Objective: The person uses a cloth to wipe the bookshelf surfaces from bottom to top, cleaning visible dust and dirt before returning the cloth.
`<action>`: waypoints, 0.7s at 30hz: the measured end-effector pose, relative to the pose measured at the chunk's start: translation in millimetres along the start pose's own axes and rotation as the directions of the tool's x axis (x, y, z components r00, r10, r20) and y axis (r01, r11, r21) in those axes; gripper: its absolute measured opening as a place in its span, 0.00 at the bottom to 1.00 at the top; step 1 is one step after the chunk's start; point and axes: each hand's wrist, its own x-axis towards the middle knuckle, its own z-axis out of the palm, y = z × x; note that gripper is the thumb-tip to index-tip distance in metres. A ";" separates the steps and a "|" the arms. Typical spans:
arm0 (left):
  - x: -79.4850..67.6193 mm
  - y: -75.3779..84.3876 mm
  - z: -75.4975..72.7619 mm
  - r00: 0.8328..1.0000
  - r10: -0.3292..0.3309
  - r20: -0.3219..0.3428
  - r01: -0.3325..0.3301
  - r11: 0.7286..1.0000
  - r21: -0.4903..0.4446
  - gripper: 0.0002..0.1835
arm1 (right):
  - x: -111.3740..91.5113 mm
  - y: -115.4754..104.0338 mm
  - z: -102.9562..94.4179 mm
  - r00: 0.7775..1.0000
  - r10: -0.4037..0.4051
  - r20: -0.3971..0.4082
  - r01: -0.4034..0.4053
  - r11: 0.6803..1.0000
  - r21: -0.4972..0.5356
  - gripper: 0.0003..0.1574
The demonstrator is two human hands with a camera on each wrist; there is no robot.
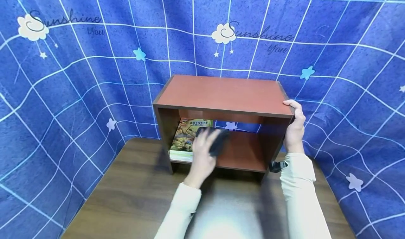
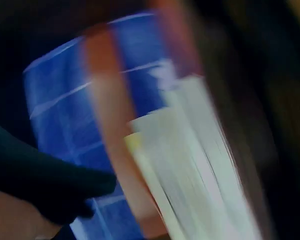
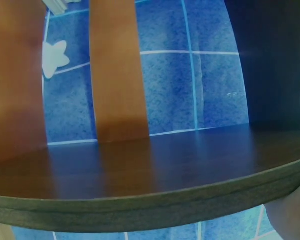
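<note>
Behind everything we have a blue curtain point(image 1: 76, 101), and below it the worktop point(image 1: 126, 182) fills the lower part of the frame. On it, mid-frame, stands the brown shelf point(image 1: 221, 93), open towards us. Its books point(image 1: 186, 135) sit at the left end, a printed cover showing. Our right hand point(image 1: 295, 130), right of centre, is clamped on the shelf's upper right corner; our left hand point(image 1: 202, 154) reaches into the opening near the books, blurred, and seems closed round a dark object point(image 1: 219, 143) we cannot identify. We judge the step in hand to be working inside the shelf while bracing it; the next move probably calls for keeping that brace and steering the dark object clear of the books.
</note>
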 end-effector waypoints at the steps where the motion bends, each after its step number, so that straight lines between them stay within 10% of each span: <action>1: 0.5 -1.9 14.1 0.994 0.100 0.048 -0.106 0.985 0.136 0.48 | -0.2 0.2 -0.5 1.000 0.003 -0.001 -0.003 1.000 0.002 0.25; 4: -2.9 -8.4 54.2 0.951 0.182 0.250 -0.279 0.853 0.441 0.47 | -0.6 1.7 -1.8 0.999 0.020 -0.025 -0.020 1.000 -0.010 0.25; 6: -9.8 -8.3 71.5 0.897 0.090 0.432 -0.325 0.797 0.509 0.46 | -1.2 2.7 -2.3 0.999 0.029 -0.037 -0.029 0.999 -0.025 0.25; 11: -30.3 -9.4 79.7 0.698 -0.176 0.694 -0.315 0.795 0.518 0.59 | -4.0 5.6 -1.4 0.999 0.041 -0.032 -0.042 0.998 -0.040 0.26; 13: -31.6 -13.5 71.1 0.705 -0.137 0.696 -0.276 0.851 0.447 0.58 | -4.8 6.5 -0.7 0.999 0.037 -0.025 -0.038 0.999 -0.029 0.26; 17: -15.4 -19.9 26.2 0.808 0.133 0.574 -0.260 0.955 0.144 0.37 | -4.4 6.0 0.4 1.000 0.021 -0.016 -0.021 1.000 -0.007 0.25; 19: 1.5 -22.8 -7.0 0.847 0.340 0.408 -0.384 0.923 0.026 0.22 | -3.4 4.9 0.7 1.000 0.006 -0.015 -0.006 1.000 0.005 0.25; 21: 23.3 -26.8 -43.7 0.824 0.532 0.193 -0.546 0.838 0.022 0.15 | -2.2 3.5 1.0 1.000 -0.010 -0.015 0.011 1.000 0.015 0.25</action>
